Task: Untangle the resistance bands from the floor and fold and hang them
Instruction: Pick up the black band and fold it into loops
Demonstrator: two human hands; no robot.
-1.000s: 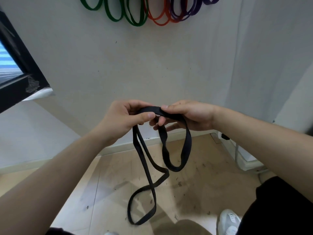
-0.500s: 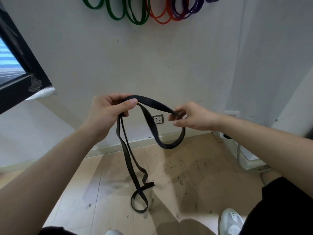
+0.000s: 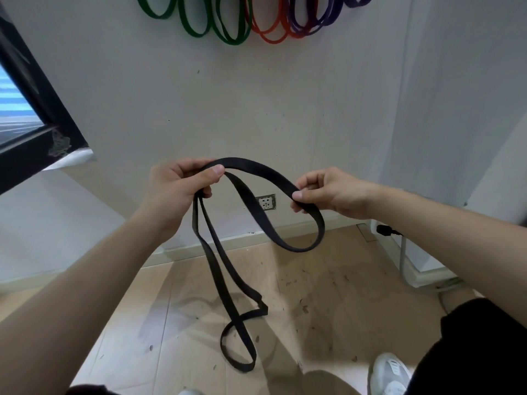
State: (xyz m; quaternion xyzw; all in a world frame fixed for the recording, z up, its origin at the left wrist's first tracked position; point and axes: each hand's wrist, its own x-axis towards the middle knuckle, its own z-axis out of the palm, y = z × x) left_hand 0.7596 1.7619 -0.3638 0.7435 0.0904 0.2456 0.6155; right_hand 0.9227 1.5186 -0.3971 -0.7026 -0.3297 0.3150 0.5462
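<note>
The black band [image 3: 258, 170] is held up in mid-air, its twisted tail dangling over the floor [image 3: 328, 295], likely so the kink drops out. The left hand [image 3: 176, 189] clamps gathered strands; the right hand [image 3: 332, 195] pinches one strand apart. Coloured bands [image 3: 228, 27] hang on the wall above

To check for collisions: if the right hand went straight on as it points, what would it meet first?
The right hand points at the left hand; it would probably meet the black resistance band hanging between them first. Depth unclear.
</note>
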